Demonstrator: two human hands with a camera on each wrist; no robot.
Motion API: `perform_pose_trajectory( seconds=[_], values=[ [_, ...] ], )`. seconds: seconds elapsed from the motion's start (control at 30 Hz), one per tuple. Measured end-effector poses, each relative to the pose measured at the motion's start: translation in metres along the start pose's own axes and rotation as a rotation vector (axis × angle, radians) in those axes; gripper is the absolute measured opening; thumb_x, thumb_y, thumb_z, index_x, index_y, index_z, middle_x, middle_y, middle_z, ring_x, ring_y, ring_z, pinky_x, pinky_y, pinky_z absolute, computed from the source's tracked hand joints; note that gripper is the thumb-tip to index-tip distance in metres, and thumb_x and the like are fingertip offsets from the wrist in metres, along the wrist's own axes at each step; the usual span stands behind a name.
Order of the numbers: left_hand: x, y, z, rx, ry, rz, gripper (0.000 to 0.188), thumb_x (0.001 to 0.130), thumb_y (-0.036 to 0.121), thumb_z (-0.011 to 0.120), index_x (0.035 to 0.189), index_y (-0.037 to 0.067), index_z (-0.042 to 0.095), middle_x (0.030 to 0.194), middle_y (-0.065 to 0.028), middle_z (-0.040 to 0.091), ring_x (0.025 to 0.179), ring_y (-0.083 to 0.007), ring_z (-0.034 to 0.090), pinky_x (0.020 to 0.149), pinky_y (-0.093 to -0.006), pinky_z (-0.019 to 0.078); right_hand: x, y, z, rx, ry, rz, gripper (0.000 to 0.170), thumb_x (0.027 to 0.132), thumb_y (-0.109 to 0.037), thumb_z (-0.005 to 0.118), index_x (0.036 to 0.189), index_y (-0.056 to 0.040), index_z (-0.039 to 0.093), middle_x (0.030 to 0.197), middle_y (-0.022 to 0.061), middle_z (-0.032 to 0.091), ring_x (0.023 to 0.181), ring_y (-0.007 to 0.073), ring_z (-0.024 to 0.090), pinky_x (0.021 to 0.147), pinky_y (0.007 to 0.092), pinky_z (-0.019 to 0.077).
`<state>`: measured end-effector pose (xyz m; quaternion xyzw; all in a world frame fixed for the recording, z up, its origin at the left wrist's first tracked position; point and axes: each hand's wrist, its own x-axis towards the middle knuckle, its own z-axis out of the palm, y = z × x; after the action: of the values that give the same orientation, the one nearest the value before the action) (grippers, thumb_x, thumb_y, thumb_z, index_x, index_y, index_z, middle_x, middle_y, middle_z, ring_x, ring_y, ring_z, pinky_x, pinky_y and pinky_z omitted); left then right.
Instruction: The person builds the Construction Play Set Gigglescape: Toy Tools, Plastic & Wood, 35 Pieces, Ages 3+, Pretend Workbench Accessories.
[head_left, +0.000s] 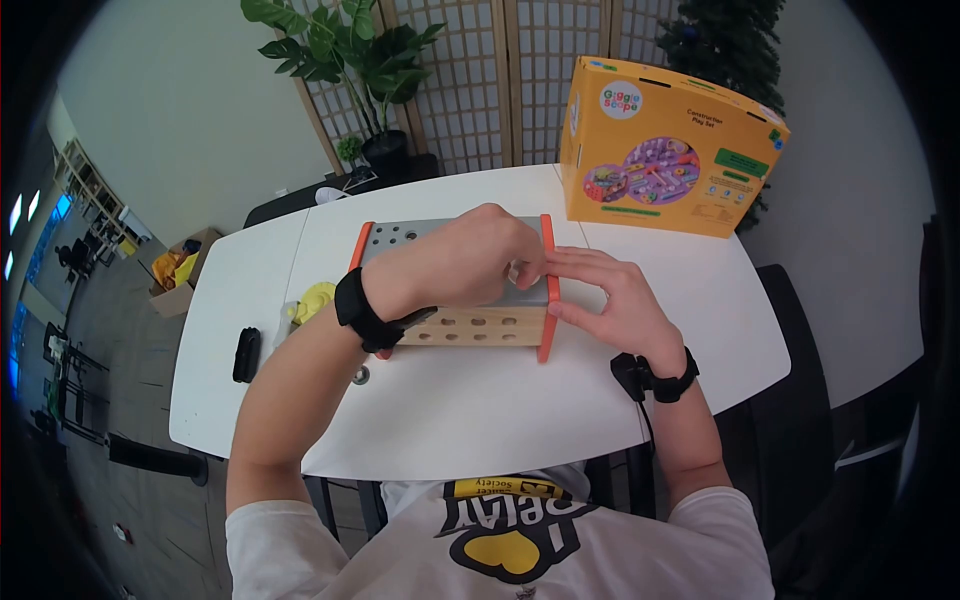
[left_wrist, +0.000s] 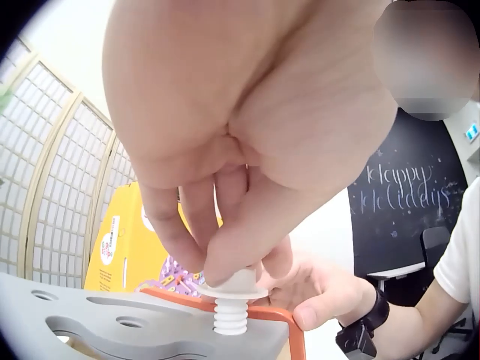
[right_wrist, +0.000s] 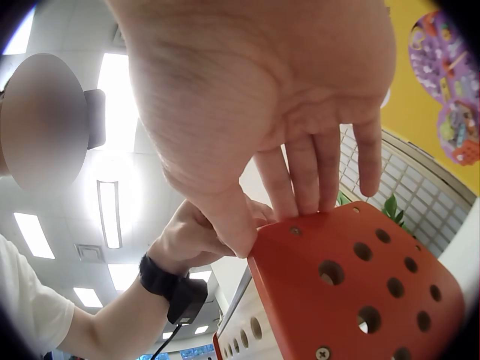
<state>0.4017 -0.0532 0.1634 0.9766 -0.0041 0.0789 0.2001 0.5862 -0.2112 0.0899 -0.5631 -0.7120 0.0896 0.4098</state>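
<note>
A toy workbench with a grey perforated top, a pale wooden front and orange end panels stands on the white table. Over the right end of its top, my left hand pinches the head of a white plastic screw between thumb and fingers. The screw's threaded shank stands upright at the grey surface, close to the orange panel. My right hand touches the right end panel, its fingers extended along the upper edge and its thumb at the front corner.
A yellow play-set box stands at the table's back right. Left of the workbench lie a yellow toy piece, a black case and a small round grey item. A potted plant stands behind the table.
</note>
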Motion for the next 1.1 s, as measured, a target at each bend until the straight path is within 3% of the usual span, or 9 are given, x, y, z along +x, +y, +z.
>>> perform_pose_trajectory(
  seconds=[0.03, 0.13, 0.23, 0.33, 0.63, 0.73, 0.83, 0.93, 1.1],
  values=[
    [0.0, 0.001, -0.002, -0.026, -0.042, -0.038, 0.017, 0.075, -0.01, 0.063, 0.087, 0.0, 0.07, 0.095, -0.0143, 0.074, 0.09, -0.0347, 0.07, 0.082, -0.041, 0.0557, 0.0, 0.0, 0.0, 0.008, -0.001, 0.001, 0.049, 0.082, -0.014, 0.082, 0.128, -0.0039, 0.07, 0.13, 0.0152, 0.07, 0.127, 0.0334, 0.063, 0.109, 0.0423, 0.0491],
    [0.002, 0.003, 0.004, -0.014, 0.148, 0.006, 0.003, 0.08, -0.001, 0.067, 0.082, 0.0, 0.068, 0.091, -0.0135, 0.073, 0.086, -0.0344, 0.07, 0.078, -0.0409, 0.0554, 0.001, 0.0, 0.0, 0.03, 0.0, 0.01, 0.049, 0.082, -0.015, 0.082, 0.128, -0.0044, 0.07, 0.131, 0.0155, 0.07, 0.127, 0.0336, 0.063, 0.109, 0.0426, 0.049],
    [0.002, 0.014, 0.01, 0.213, 0.283, -0.056, 0.009, 0.086, 0.011, 0.071, 0.085, 0.001, 0.072, 0.086, -0.0138, 0.072, 0.083, -0.0345, 0.069, 0.075, -0.042, 0.0548, 0.0, 0.0, 0.0, 0.01, 0.004, 0.013, 0.048, 0.082, -0.015, 0.081, 0.127, -0.0049, 0.071, 0.131, 0.0155, 0.07, 0.128, 0.0336, 0.062, 0.109, 0.0427, 0.0489],
    [0.005, 0.013, 0.01, 0.282, 0.07, -0.242, 0.018, 0.088, 0.02, 0.075, 0.089, 0.002, 0.076, 0.088, -0.0142, 0.072, 0.085, -0.034, 0.069, 0.075, -0.0424, 0.0543, 0.0, -0.002, 0.0, -0.005, 0.001, 0.009, 0.047, 0.082, -0.014, 0.081, 0.127, -0.005, 0.071, 0.13, 0.0154, 0.07, 0.128, 0.0335, 0.062, 0.11, 0.0427, 0.0485],
    [-0.001, -0.003, 0.008, 0.067, 0.046, 0.045, 0.015, 0.082, 0.0, 0.072, 0.096, -0.001, 0.075, 0.095, -0.0144, 0.073, 0.092, -0.0338, 0.069, 0.085, -0.0421, 0.0559, 0.0, 0.001, 0.001, 0.018, 0.003, 0.007, 0.046, 0.082, -0.013, 0.081, 0.126, -0.0049, 0.072, 0.129, 0.0149, 0.071, 0.129, 0.033, 0.062, 0.11, 0.0428, 0.0482],
    [-0.002, 0.001, 0.004, -0.047, -0.007, 0.001, 0.014, 0.083, 0.0, 0.069, 0.096, 0.001, 0.075, 0.098, -0.0147, 0.072, 0.094, -0.0333, 0.069, 0.084, -0.0413, 0.0558, 0.001, -0.002, 0.0, 0.037, -0.01, 0.017, 0.046, 0.082, -0.013, 0.081, 0.126, -0.0049, 0.071, 0.129, 0.0143, 0.071, 0.129, 0.0331, 0.062, 0.11, 0.0427, 0.0481],
    [0.001, 0.005, 0.007, 0.008, 0.164, 0.047, 0.011, 0.086, 0.007, 0.071, 0.095, 0.003, 0.075, 0.097, -0.0141, 0.072, 0.092, -0.0332, 0.069, 0.081, -0.0412, 0.0555, 0.001, -0.002, 0.0, 0.029, -0.001, 0.016, 0.046, 0.081, -0.014, 0.082, 0.126, -0.0049, 0.072, 0.13, 0.0143, 0.07, 0.129, 0.0332, 0.062, 0.11, 0.0426, 0.0481],
    [-0.002, 0.019, 0.009, 0.256, 0.203, -0.112, 0.012, 0.088, 0.014, 0.073, 0.094, 0.004, 0.075, 0.094, -0.0133, 0.071, 0.09, -0.0332, 0.069, 0.079, -0.0413, 0.0551, 0.0, 0.0, 0.001, 0.0, 0.006, 0.007, 0.046, 0.081, -0.014, 0.082, 0.126, -0.0047, 0.072, 0.13, 0.0145, 0.07, 0.129, 0.0333, 0.062, 0.11, 0.0424, 0.0482],
    [-0.002, 0.017, 0.014, 0.238, 0.113, -0.14, 0.01, 0.089, 0.011, 0.072, 0.094, 0.002, 0.075, 0.094, -0.014, 0.071, 0.088, -0.0333, 0.07, 0.08, -0.0418, 0.0558, 0.0, 0.001, 0.001, 0.008, 0.007, 0.019, 0.047, 0.081, -0.014, 0.082, 0.126, -0.0038, 0.072, 0.129, 0.015, 0.071, 0.129, 0.033, 0.062, 0.11, 0.0426, 0.0484]
  ],
)
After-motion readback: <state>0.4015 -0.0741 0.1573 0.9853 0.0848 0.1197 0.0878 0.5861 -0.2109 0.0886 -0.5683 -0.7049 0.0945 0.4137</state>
